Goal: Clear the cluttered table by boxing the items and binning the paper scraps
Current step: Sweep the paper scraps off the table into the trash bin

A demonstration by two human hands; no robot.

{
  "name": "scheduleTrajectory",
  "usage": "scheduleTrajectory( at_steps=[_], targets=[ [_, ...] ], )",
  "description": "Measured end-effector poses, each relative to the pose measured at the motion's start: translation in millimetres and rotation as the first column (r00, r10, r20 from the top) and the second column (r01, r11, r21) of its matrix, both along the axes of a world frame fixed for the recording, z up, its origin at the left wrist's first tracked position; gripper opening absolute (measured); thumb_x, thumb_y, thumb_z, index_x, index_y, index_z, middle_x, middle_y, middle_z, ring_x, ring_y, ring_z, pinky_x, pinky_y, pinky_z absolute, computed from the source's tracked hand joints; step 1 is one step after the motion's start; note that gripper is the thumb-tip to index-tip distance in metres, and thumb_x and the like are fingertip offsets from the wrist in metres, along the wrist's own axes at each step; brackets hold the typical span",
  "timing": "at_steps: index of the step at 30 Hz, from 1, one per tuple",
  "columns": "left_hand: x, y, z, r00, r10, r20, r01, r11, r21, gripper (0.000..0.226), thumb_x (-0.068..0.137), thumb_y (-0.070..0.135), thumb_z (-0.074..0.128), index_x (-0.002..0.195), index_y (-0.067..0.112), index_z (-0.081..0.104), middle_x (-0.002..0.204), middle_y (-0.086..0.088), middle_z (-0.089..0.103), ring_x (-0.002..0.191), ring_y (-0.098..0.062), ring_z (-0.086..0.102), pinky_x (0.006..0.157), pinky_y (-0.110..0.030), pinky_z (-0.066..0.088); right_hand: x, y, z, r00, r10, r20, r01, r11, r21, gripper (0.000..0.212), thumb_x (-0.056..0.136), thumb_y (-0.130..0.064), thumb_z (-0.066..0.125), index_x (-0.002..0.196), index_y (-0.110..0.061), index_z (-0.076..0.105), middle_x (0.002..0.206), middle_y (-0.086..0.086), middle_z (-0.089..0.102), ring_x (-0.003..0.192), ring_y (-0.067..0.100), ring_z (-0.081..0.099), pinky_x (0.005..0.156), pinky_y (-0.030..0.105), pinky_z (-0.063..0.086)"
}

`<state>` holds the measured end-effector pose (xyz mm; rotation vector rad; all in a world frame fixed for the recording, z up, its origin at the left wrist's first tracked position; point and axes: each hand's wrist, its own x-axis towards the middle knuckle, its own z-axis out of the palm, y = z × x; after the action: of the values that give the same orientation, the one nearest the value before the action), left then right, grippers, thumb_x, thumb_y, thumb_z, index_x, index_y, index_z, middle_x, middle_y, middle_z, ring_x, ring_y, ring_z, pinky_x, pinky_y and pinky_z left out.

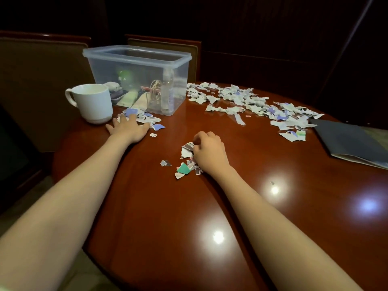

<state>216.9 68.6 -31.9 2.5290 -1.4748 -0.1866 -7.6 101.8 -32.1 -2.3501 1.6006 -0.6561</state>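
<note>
While left hand (128,129) lies flat, fingers (131,119) straight, on paper scraps (147,118) beside white mug (92,103), right hand (209,153) curls fingers round small scrap pile (185,164) on table (189,217). Big scrap heap (252,103) right of clear box (136,76).

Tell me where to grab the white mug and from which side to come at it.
Take the white mug by its handle, probably coming from the left: it stands upright with the loop sticking out leftward, away from the clear box close on its right. The left hand lies nearest.
</note>
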Motion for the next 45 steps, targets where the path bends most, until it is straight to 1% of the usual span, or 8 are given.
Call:
scheduleTrajectory(
  at_steps=[4, 12, 16, 21, 28, 36, 41, 45],
  targets=[
    [1.6, -8.6, 0.0, 0.997, -0.080, 0.020, 0.079, 0.996, 0.047, 0.071, 0.092, 0.063, 0.027, 0.151, 0.027, 0.012, 0.159, -0.006, 0.007, 0.146, -0.034, 0.005, 0.115, -0.056, 0.005, -0.2, -8.0, 0.3, 0.953, -0.079, 0.291, 0.049, 0.993, 0.106, 0.024, 0.093, -0.011, 0.042, 0.102, -0.013, 0.065, 0.110, 0.004, 0.062, 0.096, 0.021, 0.060, 0.089, 0.042, 0.052],
    [1.5, 13.6, 0.8, 0.896, -0.444, 0.036, 0.445, 0.894, -0.054, 0.046, 0.096, 0.046, 0.039, 0.135, 0.022, 0.044, 0.148, -0.006, 0.038, 0.134, -0.026, 0.036, 0.108, -0.047, 0.031, -3.4, -5.9, 1.2, 0.934, -0.056, 0.352, 0.008, 0.991, 0.135, 0.024, 0.093, -0.009, 0.043, 0.102, -0.014, 0.064, 0.108, 0.001, 0.062, 0.096, 0.018, 0.060, 0.084, 0.032, 0.054],
    [14.0, 0.8, 0.3, 0.952, -0.305, -0.001, 0.287, 0.898, -0.334, 0.040, 0.097, 0.039, 0.039, 0.130, 0.018, 0.047, 0.141, -0.013, 0.042, 0.130, -0.031, 0.039, 0.106, -0.045, 0.031, -3.1, -9.4, 0.1, 0.917, -0.060, 0.394, -0.004, 0.987, 0.161, 0.022, 0.093, -0.007, 0.043, 0.099, -0.016, 0.063, 0.101, -0.002, 0.060, 0.086, 0.016, 0.060, 0.069, 0.024, 0.051],
    [30.6, -42.8, -3.1, 0.980, -0.036, -0.198, 0.001, 0.984, -0.177, 0.065, 0.094, 0.055, 0.030, 0.146, 0.016, 0.029, 0.153, -0.015, 0.028, 0.140, -0.037, 0.025, 0.115, -0.050, 0.020, -10.2, -19.7, -0.7, 0.902, -0.069, 0.426, 0.002, 0.988, 0.157, 0.025, 0.094, -0.008, 0.042, 0.104, -0.014, 0.064, 0.094, -0.007, 0.056, 0.070, 0.006, 0.051, 0.056, 0.012, 0.040],
    [15.2, -49.0, -7.8, 0.923, -0.375, -0.092, 0.352, 0.915, -0.198, 0.047, 0.097, 0.047, 0.038, 0.132, 0.019, 0.049, 0.143, -0.006, 0.045, 0.130, -0.024, 0.042, 0.107, -0.040, 0.034, -8.9, -36.2, 0.2, 0.896, -0.042, 0.442, -0.037, 0.985, 0.168, 0.021, 0.095, -0.014, 0.044, 0.104, -0.016, 0.064, 0.092, -0.004, 0.060, 0.057, 0.002, 0.045, 0.049, 0.012, 0.032],
    [-36.9, -22.6, 2.0, 0.687, -0.683, -0.247, 0.637, 0.730, -0.247, 0.062, 0.081, 0.059, 0.033, 0.126, 0.023, 0.056, 0.132, 0.004, 0.052, 0.123, -0.011, 0.045, 0.106, -0.032, 0.033, -7.9, -28.4, 0.8, 0.901, 0.014, 0.434, -0.074, 0.990, 0.122, 0.020, 0.093, -0.016, 0.048, 0.108, -0.015, 0.061, 0.105, 0.004, 0.060, 0.080, 0.013, 0.052, 0.059, 0.018, 0.036],
    [-60.7, 14.8, 2.0, 0.532, -0.733, -0.423, 0.689, 0.666, -0.286, 0.048, 0.069, 0.068, 0.038, 0.107, 0.043, 0.052, 0.120, 0.015, 0.053, 0.118, -0.005, 0.047, 0.103, -0.029, 0.035, -11.9, -15.1, 0.0, 0.961, 0.161, 0.225, -0.163, 0.987, -0.008, 0.039, 0.090, -0.027, 0.050, 0.128, -0.017, 0.050, 0.136, 0.003, 0.046, 0.125, 0.018, 0.041, 0.102, 0.032, 0.034],
    [-68.2, 39.0, 0.3, 0.342, -0.717, -0.607, 0.577, 0.670, -0.466, 0.057, 0.071, 0.060, 0.042, 0.122, 0.035, 0.036, 0.125, 0.011, 0.050, 0.122, -0.007, 0.050, 0.104, -0.025, 0.039, -12.7, -9.6, 0.4, 0.982, 0.173, 0.073, -0.178, 0.982, 0.058, 0.062, 0.089, -0.050, 0.043, 0.145, -0.026, 0.029, 0.154, 0.005, 0.025, 0.145, 0.022, 0.016, 0.116, 0.050, 0.013]
  ],
)
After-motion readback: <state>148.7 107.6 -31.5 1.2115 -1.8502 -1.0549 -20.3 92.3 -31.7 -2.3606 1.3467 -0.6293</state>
